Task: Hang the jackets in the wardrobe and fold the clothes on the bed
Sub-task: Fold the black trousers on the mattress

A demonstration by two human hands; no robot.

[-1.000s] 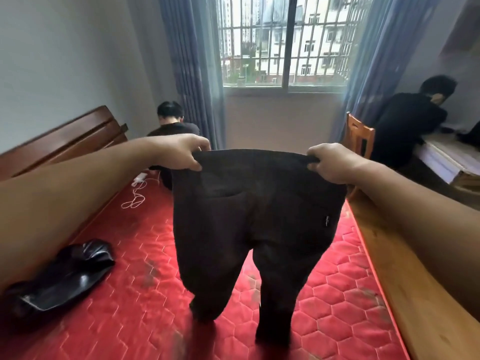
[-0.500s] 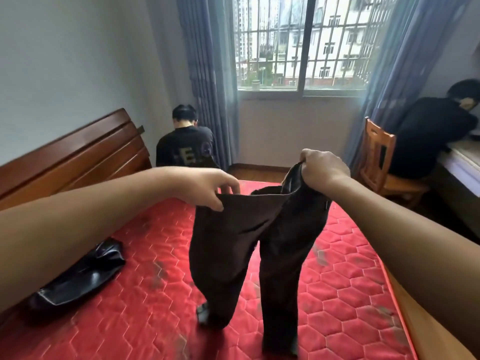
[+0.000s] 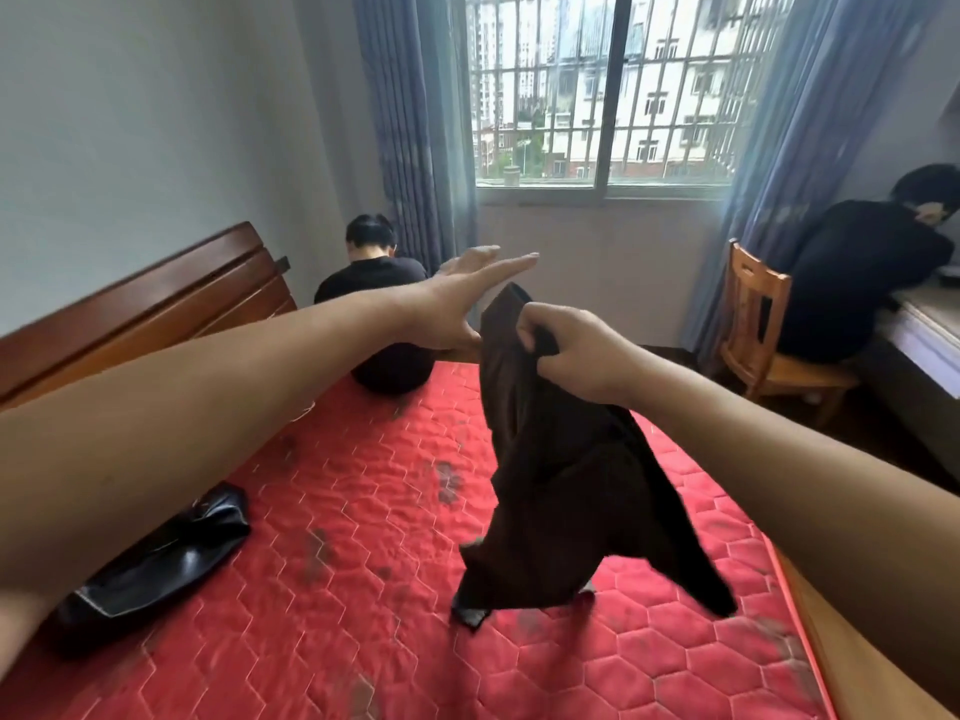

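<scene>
One pair of dark trousers (image 3: 566,459) hangs from the right hand (image 3: 576,356), whose fingers and thumb curl tight round the bunched waistband; the legs dangle below the fist over the red mattress (image 3: 363,511). Just left of that grip, the left hand (image 3: 462,298) holds nothing, its fingers straight and spread. Both arms reach forward. A black jacket (image 3: 156,569) lies well left, under the left forearm.

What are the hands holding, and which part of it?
The right hand holds the dark trousers; its grip is on the bunched waist end at the top. The left hand is open, holding nothing.
</scene>
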